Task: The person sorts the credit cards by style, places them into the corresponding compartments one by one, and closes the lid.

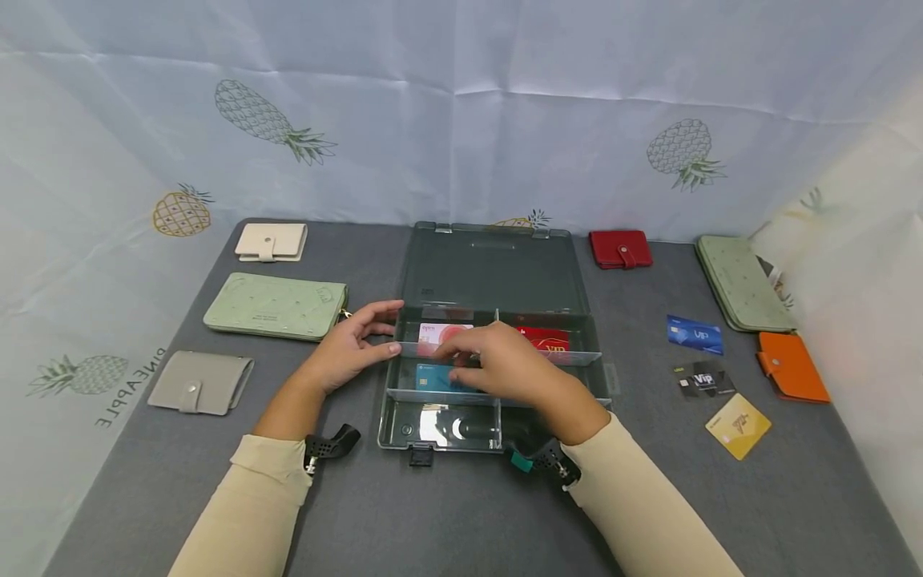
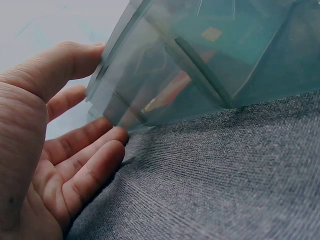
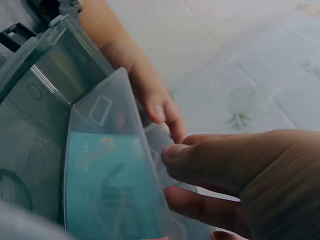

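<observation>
A translucent grey-green divided box [image 1: 440, 439] lies with its lid [image 1: 497, 268] laid back. My left hand [image 1: 355, 343] rests against the box's left side, thumb and fingertips on its outer wall. Over the middle row reaches my right hand [image 1: 505, 361], thumb and index finger apart with nothing visible between them. Beside its thumb a blue card [image 1: 434, 378] lies in that row; through the clear divider [image 3: 107, 107] it looks teal. The back row holds a pink-and-white card [image 1: 436, 336] at left and a red VIP card [image 1: 544, 340] at right.
At left lie a cream wallet [image 1: 271, 242], a long green wallet [image 1: 277, 306] and a grey wallet [image 1: 195, 383]. At right are red [image 1: 620, 248], green [image 1: 746, 282] and orange [image 1: 796, 369] wallets, plus blue [image 1: 695, 334], black [image 1: 703, 378] and gold [image 1: 739, 425] cards.
</observation>
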The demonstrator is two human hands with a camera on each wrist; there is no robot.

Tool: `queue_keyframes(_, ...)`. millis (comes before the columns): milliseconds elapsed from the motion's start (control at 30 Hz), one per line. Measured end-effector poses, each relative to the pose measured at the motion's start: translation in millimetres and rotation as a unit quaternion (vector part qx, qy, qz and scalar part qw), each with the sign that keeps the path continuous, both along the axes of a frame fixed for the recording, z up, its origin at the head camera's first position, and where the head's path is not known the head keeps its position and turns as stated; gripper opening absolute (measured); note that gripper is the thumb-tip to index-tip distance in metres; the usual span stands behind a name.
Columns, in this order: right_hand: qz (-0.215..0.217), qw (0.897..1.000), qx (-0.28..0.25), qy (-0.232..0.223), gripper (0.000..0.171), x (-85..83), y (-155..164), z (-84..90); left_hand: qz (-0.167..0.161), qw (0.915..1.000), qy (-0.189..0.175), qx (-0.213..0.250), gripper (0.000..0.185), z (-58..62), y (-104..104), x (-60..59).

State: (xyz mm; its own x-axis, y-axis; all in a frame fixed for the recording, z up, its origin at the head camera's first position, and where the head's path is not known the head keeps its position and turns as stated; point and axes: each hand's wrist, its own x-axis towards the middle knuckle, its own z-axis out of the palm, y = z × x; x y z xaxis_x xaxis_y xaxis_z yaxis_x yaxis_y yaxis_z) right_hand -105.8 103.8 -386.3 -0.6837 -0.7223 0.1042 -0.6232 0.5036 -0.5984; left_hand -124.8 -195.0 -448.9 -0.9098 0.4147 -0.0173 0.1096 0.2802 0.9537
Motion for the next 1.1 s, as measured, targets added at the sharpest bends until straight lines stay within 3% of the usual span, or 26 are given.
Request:
queue_keyframes(300,-0.095,0.992,-0.081,-0.014,0.031,27.6,55.7,5.0,0.004,1.0,0.005,-0.001,0.069,-0.9,-0.3,1.2)
queue_keyframes(533,-0.171,0.981,-0.093,0.018,0.037,51.2,108.1,-9.0,0.006,0.9999,0.008,-0.006,0.069,0.9,-1.5,2.7)
queue_keyframes(700,-0.225,0.966,-0.119,0.052,0.04,67.7,146.7,-21.5,0.003,0.9999,0.01,-0.002,0.069,0.5,-1.3,2.1)
queue_keyframes(933,-0.322,0.938,-0.114,0.064,0.038,88.5,200.8,-20.7,0.007,0.9999,0.012,0.006,0.069,-0.6,-0.1,2.3)
queue_keyframes(1100,-0.397,0.916,-0.052,0.005,0.034,104.7,248.1,-21.9,0.008,0.9998,0.016,0.007,0.069,-2.9,2.3,2.6)
